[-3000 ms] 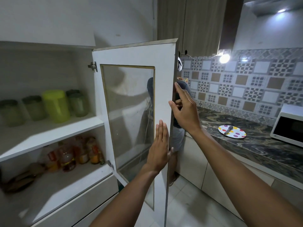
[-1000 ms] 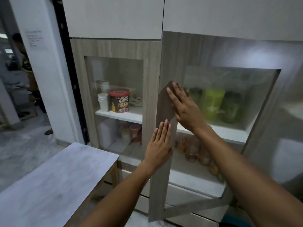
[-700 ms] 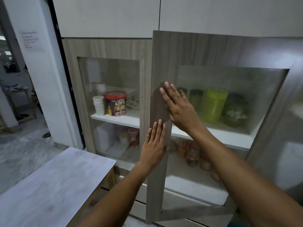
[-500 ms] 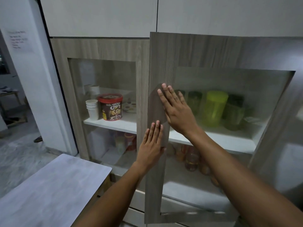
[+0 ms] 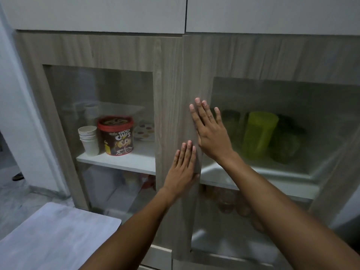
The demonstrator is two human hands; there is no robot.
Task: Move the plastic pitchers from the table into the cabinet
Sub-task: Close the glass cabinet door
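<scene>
A bright green plastic pitcher (image 5: 258, 132) stands on the upper white shelf (image 5: 259, 175) behind the glass of the right cabinet door (image 5: 194, 78). Darker green pitchers (image 5: 285, 147) sit beside and behind it, blurred through the glass. My right hand (image 5: 209, 131) lies flat on the door's wooden left stile, fingers spread. My left hand (image 5: 183, 169) presses flat on the same stile just below it. Neither hand holds anything. The door sits nearly flush with the cabinet front.
The left glass door shows a stack of paper cups (image 5: 88, 140) and a red-lidded choco chips tub (image 5: 116, 136) on a white shelf. Jars (image 5: 226, 199) stand on the lower right shelf. A pale grey table (image 5: 50, 238) is at the lower left.
The right cabinet door has swung from wide open to almost shut under both flat hands. My view has turned from the kitchen counter to face the cabinet front.
</scene>
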